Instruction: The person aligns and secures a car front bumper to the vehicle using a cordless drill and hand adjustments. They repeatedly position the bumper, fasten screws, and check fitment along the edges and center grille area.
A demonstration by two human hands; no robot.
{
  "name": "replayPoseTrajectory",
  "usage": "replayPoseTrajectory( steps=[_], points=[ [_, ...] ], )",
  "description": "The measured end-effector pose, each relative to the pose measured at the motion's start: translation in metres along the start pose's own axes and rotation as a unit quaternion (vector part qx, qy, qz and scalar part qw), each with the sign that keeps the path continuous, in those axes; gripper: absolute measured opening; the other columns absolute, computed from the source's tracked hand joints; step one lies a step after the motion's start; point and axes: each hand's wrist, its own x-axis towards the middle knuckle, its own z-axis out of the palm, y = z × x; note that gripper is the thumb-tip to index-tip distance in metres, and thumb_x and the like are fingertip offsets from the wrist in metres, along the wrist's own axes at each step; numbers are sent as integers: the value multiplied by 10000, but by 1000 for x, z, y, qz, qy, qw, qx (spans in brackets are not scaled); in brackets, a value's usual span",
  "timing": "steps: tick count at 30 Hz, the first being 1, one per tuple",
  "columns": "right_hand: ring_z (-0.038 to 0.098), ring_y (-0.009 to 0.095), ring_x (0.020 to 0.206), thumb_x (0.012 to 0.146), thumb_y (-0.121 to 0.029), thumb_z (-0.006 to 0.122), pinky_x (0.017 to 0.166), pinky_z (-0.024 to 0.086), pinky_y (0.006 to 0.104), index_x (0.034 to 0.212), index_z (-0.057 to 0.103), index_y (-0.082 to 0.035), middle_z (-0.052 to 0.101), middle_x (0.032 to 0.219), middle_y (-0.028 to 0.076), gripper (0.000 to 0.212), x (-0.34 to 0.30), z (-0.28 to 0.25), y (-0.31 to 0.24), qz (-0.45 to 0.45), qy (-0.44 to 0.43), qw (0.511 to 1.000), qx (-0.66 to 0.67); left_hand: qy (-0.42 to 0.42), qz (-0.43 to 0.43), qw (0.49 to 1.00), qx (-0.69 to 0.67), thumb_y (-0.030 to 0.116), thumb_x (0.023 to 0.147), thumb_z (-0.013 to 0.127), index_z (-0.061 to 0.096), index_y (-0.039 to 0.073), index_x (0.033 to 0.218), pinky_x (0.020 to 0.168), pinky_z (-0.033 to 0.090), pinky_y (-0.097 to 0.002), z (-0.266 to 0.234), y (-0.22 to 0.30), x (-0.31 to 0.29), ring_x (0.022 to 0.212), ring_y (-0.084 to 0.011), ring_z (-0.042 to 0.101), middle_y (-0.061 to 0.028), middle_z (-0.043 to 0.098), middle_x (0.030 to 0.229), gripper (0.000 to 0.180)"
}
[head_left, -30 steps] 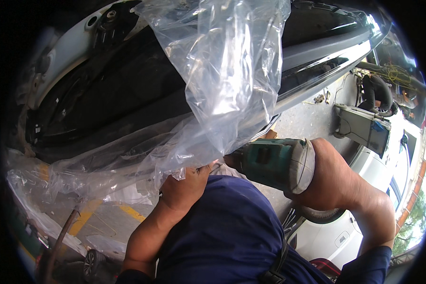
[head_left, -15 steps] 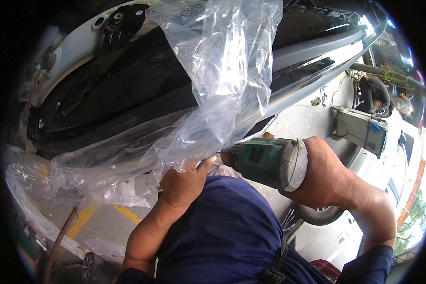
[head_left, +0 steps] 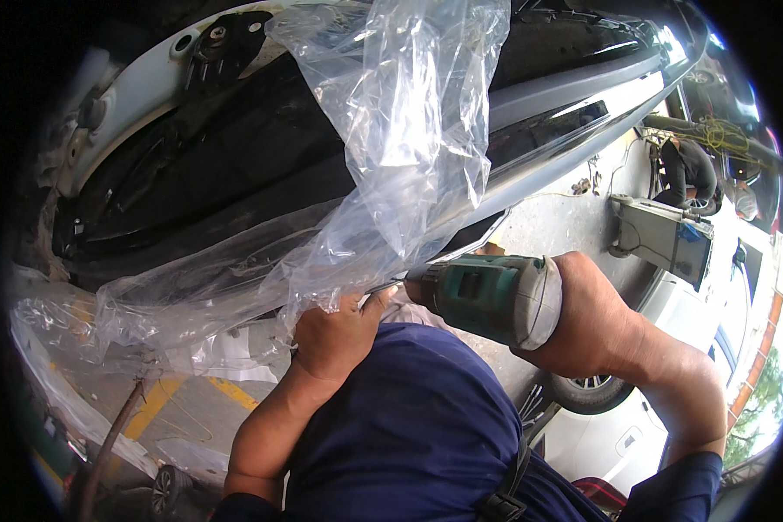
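A green, grey-backed drill point(head_left: 483, 296) was gripped by the right hand point(head_left: 593, 313); any pinch by left fingers point(head_left: 376, 306) couldn't be seen.

Plastic sheet point(head_left: 400, 130) before left hand point(head_left: 332, 342), power tool point(head_left: 478, 297) rightward, room beyond over floor point(head_left: 552, 228)

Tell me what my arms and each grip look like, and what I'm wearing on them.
The left grip and right grip show no gloves. The left forearm and right forearm are bare, below plain dark navy sleeves that end near the elbows.
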Motion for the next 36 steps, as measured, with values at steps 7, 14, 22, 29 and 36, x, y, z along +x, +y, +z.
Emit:
replayPoseTrajectory(
  steps=[7,14,22,29,36],
  points=[
    [733,348,892,772,-268,806,819,594,402,994,730,-56,739,895,185,316,10,18,5,-22,17,1000,12,1,-17,1000,-19,204,766,858,800,129,998,655,528,-366,5,-3,-6,716,-266,716,-69,749,799,250],
    [740,336,891,778,-232,803,789,589,392,1017,724,-46,737,882,185,313,9,32,14,-29,26,999,37,-2,14,999,-34,215,768,857,814,128,1024,749,552,-388,-6,3,0,812,-301,724,-99,763,896,274],
    [737,333,844,783,-136,787,763,576,371,1063,704,-42,731,901,184,308,0,39,16,-50,61,991,105,9,26,999,-43,214,754,864,814,141,1041,822,551,-407,-6,3,2,927,-322,714,-99,762,1013,301],
    [719,334,797,799,-120,760,740,571,374,1046,700,-35,720,881,190,268,-15,38,16,-57,68,990,112,15,14,999,-40,304,789,850,818,125,1013,796,551,-409,1,-3,-1,877,-326,716,-101,763,951,289],
    [719,350,808,791,-117,775,750,573,372,1062,684,-26,712,877,193,300,-15,52,22,-44,80,987,132,18,13,1000,-19,371,794,851,830,112,936,734,548,-400,2,-3,-2,747,-333,712,-132,741,777,295]
  ],
)
